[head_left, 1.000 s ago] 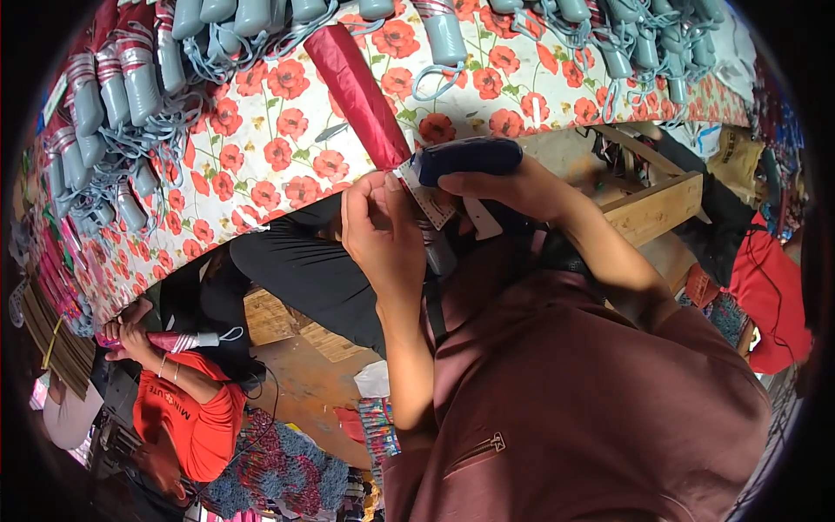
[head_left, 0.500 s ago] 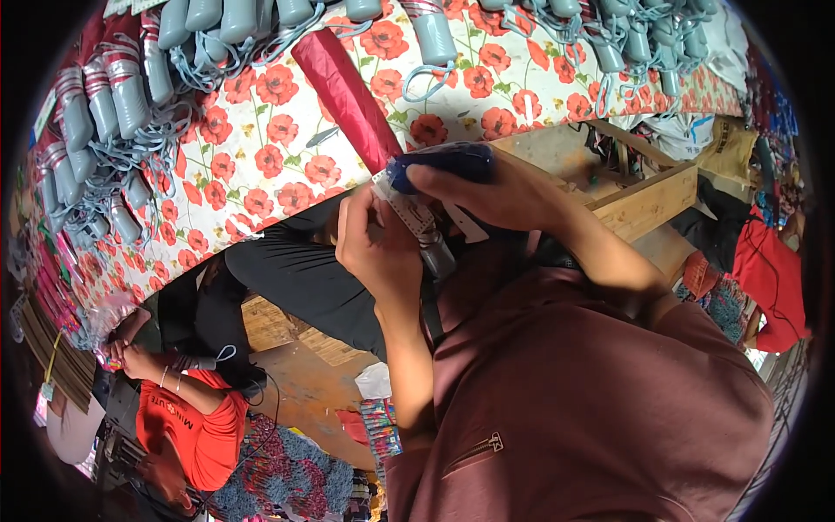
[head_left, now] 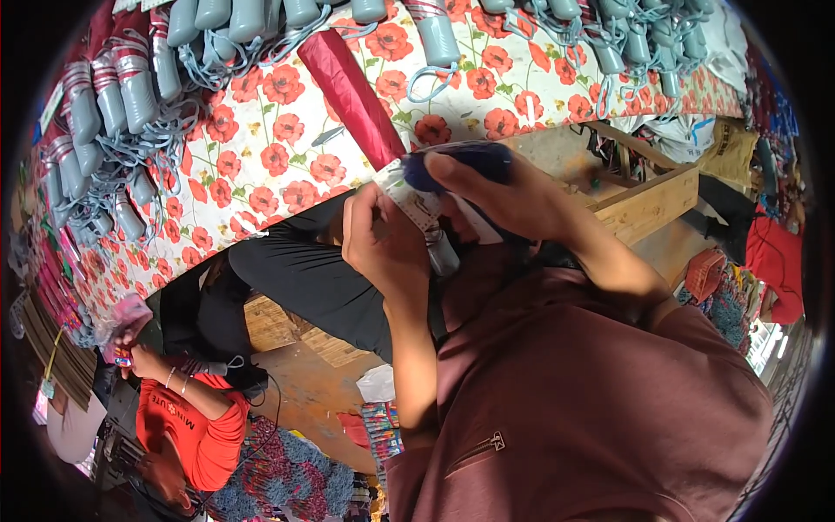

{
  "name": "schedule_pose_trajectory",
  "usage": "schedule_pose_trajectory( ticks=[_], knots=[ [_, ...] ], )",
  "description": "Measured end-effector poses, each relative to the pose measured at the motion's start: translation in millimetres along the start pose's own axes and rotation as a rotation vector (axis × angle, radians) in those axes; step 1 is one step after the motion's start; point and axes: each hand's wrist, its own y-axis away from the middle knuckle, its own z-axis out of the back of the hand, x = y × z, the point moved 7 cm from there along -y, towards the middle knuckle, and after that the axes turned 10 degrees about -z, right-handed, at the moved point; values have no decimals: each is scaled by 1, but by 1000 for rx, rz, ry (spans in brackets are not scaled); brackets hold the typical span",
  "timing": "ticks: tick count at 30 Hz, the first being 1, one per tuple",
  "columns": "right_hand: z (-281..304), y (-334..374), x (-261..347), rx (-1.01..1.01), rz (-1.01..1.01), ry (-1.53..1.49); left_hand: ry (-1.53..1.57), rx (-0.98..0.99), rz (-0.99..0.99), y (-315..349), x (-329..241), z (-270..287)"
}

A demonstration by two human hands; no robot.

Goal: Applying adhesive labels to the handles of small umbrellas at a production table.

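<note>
A folded red umbrella [head_left: 352,100] lies slantwise, its far end over the table and its grey handle [head_left: 444,257] close to my body. My left hand [head_left: 387,239] is closed around it near the handle, beside a white card tag [head_left: 407,193]. In my right hand [head_left: 526,196] is a dark blue rounded tool [head_left: 461,165], gripped with the thumb along its near side. The tool's tip meets the tag's upper edge. My right fingers are mostly hidden behind the tool, and its exact kind does not show.
The table's poppy-print cover [head_left: 287,165] carries several folded umbrellas with grey handles [head_left: 135,96] at left and more grey handles [head_left: 639,43] at right. A wooden frame [head_left: 648,204] stands right of my arm. At lower left, a co-worker in red [head_left: 200,426] handles a plastic-wrapped thing.
My right hand and the blue tool have shifted slightly right, and the tag sits flatter beneath the tool. Both hands keep their hold. The co-worker's hands have moved a little.
</note>
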Motion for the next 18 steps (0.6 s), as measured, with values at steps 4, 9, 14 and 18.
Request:
schedule_pose_trajectory(
  ticks=[4, 9, 14, 18],
  knots=[
    [27, 31, 36, -134, 175, -174, -121, -7, 84, 1, 3, 8],
    [33, 27, 41, -118, 286, -169, -94, -1, 131, 4, 10, 6],
    [30, 24, 24, -97, 301, -211, 4, -26, 292, 21, 3, 7],
    [18, 24, 20, -38, 246, -165, 2, 172, 500, 39, -8, 2]
  ],
)
